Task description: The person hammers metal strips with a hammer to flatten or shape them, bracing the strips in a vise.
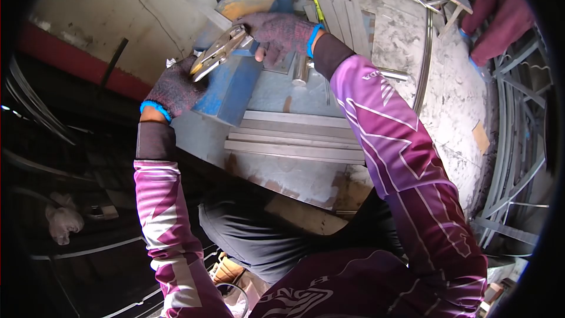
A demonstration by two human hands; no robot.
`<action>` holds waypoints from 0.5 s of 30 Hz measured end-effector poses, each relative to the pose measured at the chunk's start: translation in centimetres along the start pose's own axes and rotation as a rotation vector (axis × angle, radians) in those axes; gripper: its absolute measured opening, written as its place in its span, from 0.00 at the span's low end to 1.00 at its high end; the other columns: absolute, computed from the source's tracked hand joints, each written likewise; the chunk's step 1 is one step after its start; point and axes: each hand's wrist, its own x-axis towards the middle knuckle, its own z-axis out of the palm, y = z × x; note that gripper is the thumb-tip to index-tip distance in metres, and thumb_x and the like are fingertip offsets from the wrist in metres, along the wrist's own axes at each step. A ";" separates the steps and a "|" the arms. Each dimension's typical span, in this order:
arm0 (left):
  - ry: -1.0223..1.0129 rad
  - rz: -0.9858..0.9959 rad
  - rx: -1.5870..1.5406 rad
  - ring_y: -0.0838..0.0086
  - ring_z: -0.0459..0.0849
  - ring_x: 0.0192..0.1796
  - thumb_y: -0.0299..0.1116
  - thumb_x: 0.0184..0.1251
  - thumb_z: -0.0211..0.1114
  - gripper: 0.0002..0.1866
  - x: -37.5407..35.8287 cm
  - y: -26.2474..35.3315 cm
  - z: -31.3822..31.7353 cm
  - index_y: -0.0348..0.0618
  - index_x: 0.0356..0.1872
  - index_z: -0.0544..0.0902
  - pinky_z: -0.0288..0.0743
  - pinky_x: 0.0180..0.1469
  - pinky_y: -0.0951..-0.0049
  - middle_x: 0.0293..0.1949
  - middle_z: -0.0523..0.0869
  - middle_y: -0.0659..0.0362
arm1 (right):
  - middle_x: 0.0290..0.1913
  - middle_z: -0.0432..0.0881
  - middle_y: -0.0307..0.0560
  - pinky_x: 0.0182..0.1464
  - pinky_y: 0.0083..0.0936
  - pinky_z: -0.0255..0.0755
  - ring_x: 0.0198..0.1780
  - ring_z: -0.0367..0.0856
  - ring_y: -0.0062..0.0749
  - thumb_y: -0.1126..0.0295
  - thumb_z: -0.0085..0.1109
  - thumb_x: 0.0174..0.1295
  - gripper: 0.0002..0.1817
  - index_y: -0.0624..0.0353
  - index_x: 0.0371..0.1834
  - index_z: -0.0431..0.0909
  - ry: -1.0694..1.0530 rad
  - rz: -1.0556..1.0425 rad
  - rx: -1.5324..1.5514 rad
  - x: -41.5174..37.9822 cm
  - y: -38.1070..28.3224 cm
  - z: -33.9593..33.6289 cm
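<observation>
Metal pliers [220, 53] slant from the clasping left hand [176, 88] to the curled right hand [282, 30], its hold unclear.

The pliers [227, 43] are glossy metal, the gloves [175, 89] rough knitted cloth — the strips [297, 126] matt metal.

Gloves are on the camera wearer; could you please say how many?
2: the left glove on the left hand, holding the locking pliers, and the right glove on the right hand.

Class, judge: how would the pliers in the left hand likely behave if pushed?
The pliers look metal, so probably stiff and fairly heavy for their size. Their long, flattish shape suggests they'd slide rather than roll.
</observation>
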 end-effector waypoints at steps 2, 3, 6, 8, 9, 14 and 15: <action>0.011 0.007 0.026 0.45 0.85 0.53 0.29 0.63 0.64 0.21 0.1 0.0 0.1 0.39 0.58 0.81 0.79 0.57 0.58 0.48 0.86 0.39 | 0.34 0.85 0.54 0.36 0.34 0.86 0.28 0.87 0.37 0.62 0.52 0.69 0.34 0.43 0.81 0.63 0.061 0.019 -0.100 -0.6 -0.9 0.7; 0.023 0.012 0.052 0.45 0.85 0.53 0.29 0.63 0.64 0.21 0.1 0.1 0.0 0.39 0.58 0.81 0.79 0.57 0.59 0.48 0.86 0.39 | 0.34 0.85 0.54 0.36 0.34 0.86 0.28 0.87 0.37 0.62 0.52 0.69 0.34 0.43 0.81 0.63 0.063 0.019 -0.100 -0.7 -1.0 0.8; 0.009 -0.009 0.027 0.47 0.86 0.53 0.30 0.64 0.64 0.21 0.0 0.5 -0.2 0.38 0.58 0.81 0.78 0.58 0.59 0.48 0.86 0.40 | 0.34 0.85 0.53 0.35 0.34 0.86 0.28 0.87 0.37 0.61 0.52 0.69 0.34 0.41 0.80 0.63 0.074 0.021 -0.125 -0.8 -1.2 0.9; 0.001 -0.008 0.009 0.47 0.86 0.52 0.30 0.64 0.64 0.21 0.0 0.4 -0.1 0.38 0.58 0.81 0.78 0.57 0.60 0.48 0.86 0.40 | 0.34 0.85 0.53 0.35 0.34 0.86 0.28 0.87 0.37 0.61 0.52 0.70 0.33 0.41 0.80 0.63 0.078 0.017 -0.121 -0.7 -1.0 0.9; -0.007 -0.007 -0.010 0.48 0.86 0.52 0.30 0.64 0.64 0.20 0.0 0.3 -0.1 0.38 0.58 0.81 0.78 0.57 0.60 0.47 0.87 0.40 | 0.34 0.85 0.53 0.35 0.34 0.86 0.28 0.87 0.37 0.61 0.52 0.70 0.33 0.41 0.80 0.63 0.078 0.016 -0.120 -0.8 -1.1 0.9; -0.005 0.008 0.024 0.48 0.86 0.51 0.30 0.64 0.64 0.20 0.3 -0.1 -0.1 0.38 0.57 0.82 0.78 0.57 0.60 0.47 0.87 0.41 | 0.34 0.86 0.53 0.35 0.35 0.86 0.29 0.87 0.38 0.61 0.52 0.70 0.33 0.41 0.80 0.64 0.072 0.021 -0.103 -0.7 -0.9 0.6; -0.007 0.013 0.035 0.49 0.87 0.51 0.30 0.64 0.64 0.20 0.3 0.0 -0.1 0.38 0.57 0.82 0.78 0.57 0.61 0.46 0.87 0.41 | 0.34 0.86 0.53 0.35 0.35 0.86 0.29 0.87 0.38 0.61 0.52 0.70 0.33 0.41 0.80 0.64 0.073 0.020 -0.103 -0.5 -0.7 0.5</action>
